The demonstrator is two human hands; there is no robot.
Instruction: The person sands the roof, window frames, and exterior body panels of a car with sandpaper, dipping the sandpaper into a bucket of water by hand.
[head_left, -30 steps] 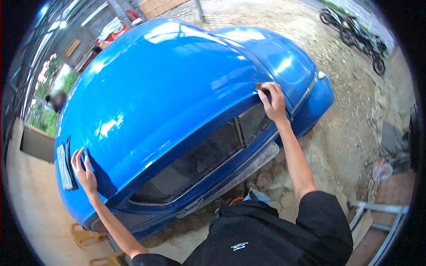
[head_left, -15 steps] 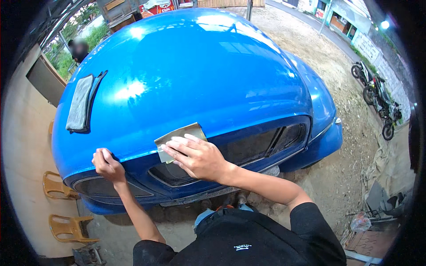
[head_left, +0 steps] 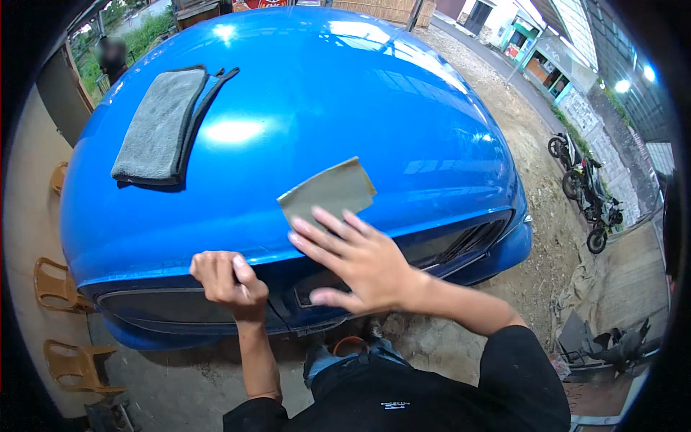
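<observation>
A blue rounded car roof fills the middle of the view. Near its close edge lies an olive-grey sheet that looks like sandpaper, one corner bent up. My right hand is open with fingers apart, its fingertips over the sheet's near edge; whether they touch it I cannot tell. My left hand is closed in a fist at the roof's edge, above the side window. What the fist holds, if anything, is hidden. On the roof's left part rests a folded grey cloth with dark edging.
Brown plastic chairs stand along the wall at left. Motorcycles are parked at far right beside a wall. A person is at the far left behind the car. Loose scrap lies at the lower right.
My right hand has come off the middle of the sheet, its fingers spreading. My left fist has shifted right along the roof edge. The whole view has moved, and the cloth looks larger.
</observation>
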